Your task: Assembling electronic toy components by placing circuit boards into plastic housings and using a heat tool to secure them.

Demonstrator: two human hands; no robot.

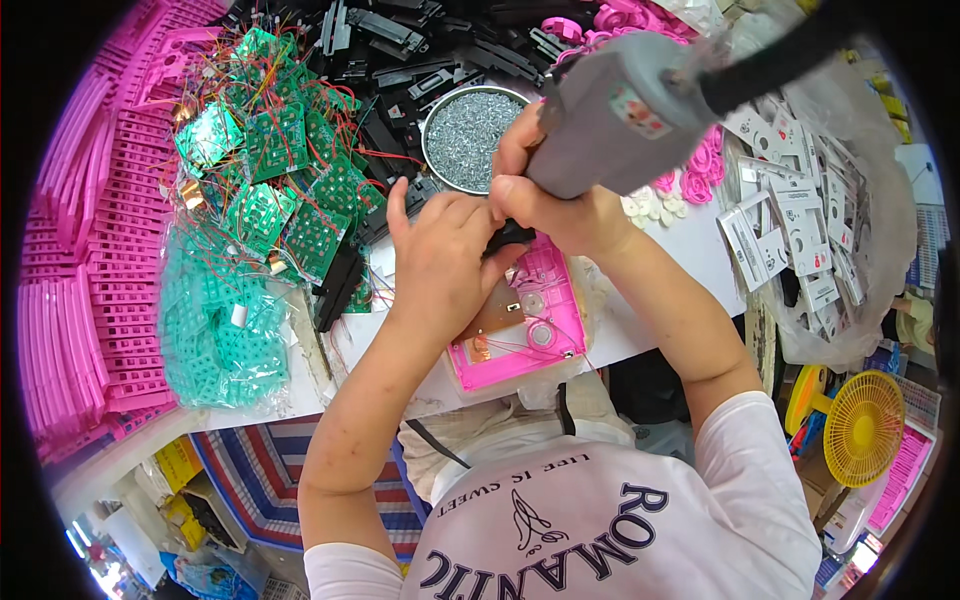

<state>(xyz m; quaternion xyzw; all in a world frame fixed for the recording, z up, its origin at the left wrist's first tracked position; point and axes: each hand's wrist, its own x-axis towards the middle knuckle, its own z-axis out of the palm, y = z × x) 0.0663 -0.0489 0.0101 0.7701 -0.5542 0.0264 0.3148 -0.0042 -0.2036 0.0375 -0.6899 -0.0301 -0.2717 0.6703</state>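
My right hand (560, 190) is wrapped around a grey electric screwdriver (605, 115) with a thick black cable at its upper end. The tool's tip is hidden behind my hands. Below them lies an open pink plastic case (495, 372) with thin wires, a round clear part and a brown board inside. At the far end of this case my left hand (445, 245) is closed on a black plastic part (510, 236), its little finger sticking out. The fingertips of both hands are close together there.
Beyond my hands stands a round dish (425, 150) of small screws. Wired green circuit boards (275, 140), bagged teal parts (220, 335) and stacked pink panels (130, 300) fill the left. Black parts (390, 35) lie behind, white panels (795, 215) to the right, beside a yellow fan (863, 428).
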